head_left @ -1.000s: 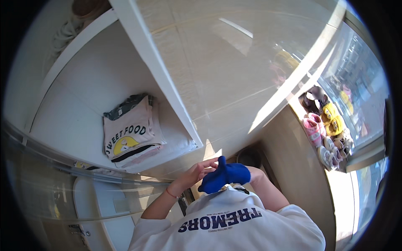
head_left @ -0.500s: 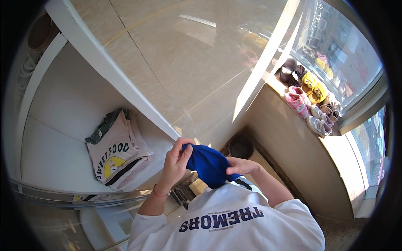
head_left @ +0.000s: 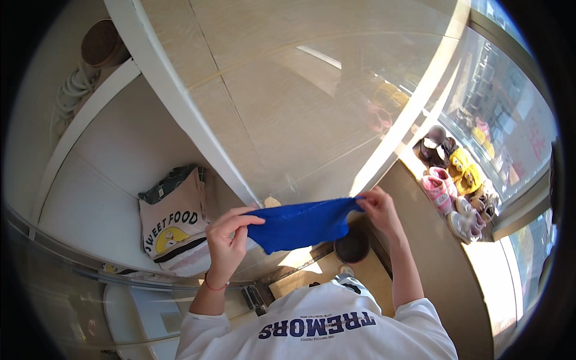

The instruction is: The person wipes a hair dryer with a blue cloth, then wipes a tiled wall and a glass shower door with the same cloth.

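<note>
A blue cloth (head_left: pixel 303 225) is stretched sideways in the air in front of my chest. Its upper left corner is pinched between the thumb and fingers of my left hand (head_left: pixel 231 237). At the opposite upper corner, my right hand (head_left: pixel 378 210) grips the edge, a little higher than the left. The lower edge of the cloth hangs loose between them. What kind of cloth piece it is, I cannot make out. Left of my left hand, a stack of folded clothes (head_left: pixel 174 225) lies in a white cabinet compartment, a pale pink printed garment on top.
Several pairs of small shoes (head_left: pixel 459 180) line the sunlit window ledge (head_left: pixel 498 282) at right. A dark bucket (head_left: pixel 352 246) stands on the floor below my right hand. The white cabinet edge (head_left: pixel 180 108) runs along the left; a coiled white hose (head_left: pixel 75 93) sits at far left.
My hands have moved apart, spreading the bunched blue cloth out wide. The right hand has risen and shifted right; the left has moved left. The whole view has shifted slightly.
</note>
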Motion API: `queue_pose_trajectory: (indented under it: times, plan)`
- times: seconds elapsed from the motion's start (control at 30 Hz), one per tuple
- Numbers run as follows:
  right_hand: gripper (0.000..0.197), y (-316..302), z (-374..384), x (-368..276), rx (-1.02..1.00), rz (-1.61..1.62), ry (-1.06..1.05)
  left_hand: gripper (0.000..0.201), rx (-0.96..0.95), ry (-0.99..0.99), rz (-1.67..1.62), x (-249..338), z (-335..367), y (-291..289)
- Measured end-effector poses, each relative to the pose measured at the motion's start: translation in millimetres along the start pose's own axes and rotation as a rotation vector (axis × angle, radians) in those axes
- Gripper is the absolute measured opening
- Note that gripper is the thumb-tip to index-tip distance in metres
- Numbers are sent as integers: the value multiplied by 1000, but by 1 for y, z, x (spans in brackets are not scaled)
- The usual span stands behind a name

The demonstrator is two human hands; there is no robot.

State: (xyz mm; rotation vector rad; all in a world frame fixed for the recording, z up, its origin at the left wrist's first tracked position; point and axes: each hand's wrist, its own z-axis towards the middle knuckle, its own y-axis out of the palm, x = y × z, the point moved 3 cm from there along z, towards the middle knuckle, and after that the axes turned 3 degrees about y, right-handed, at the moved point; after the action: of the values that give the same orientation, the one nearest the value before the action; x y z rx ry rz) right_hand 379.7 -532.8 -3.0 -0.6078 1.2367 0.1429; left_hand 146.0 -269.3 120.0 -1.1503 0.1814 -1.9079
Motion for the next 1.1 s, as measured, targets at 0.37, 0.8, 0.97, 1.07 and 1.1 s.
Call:
queue_pose_trajectory:
  times: [0.37, 0.8, 0.97, 1.07, 1.1]
  plan:
    - [52, 6, 128, -262, 524, 55, -1223, 74, 861, 264, 974, 81, 154, 33]
    - [50, 82, 113, -40, 248, -651, -1122, 87, 395, 285, 1011, -83, 48, 153]
    - [58, 29, 149, -236, 381, -528, -1091, 96, 1068, 692, 1099, 26, 137, 60]
    - [61, 5, 162, -313, 688, -464, -1247, 61, 1021, 965, 1172, 43, 154, 51]
    - [60, 7, 166, -313, 689, -437, -1274, 46, 885, 976, 1195, 47, 155, 54]
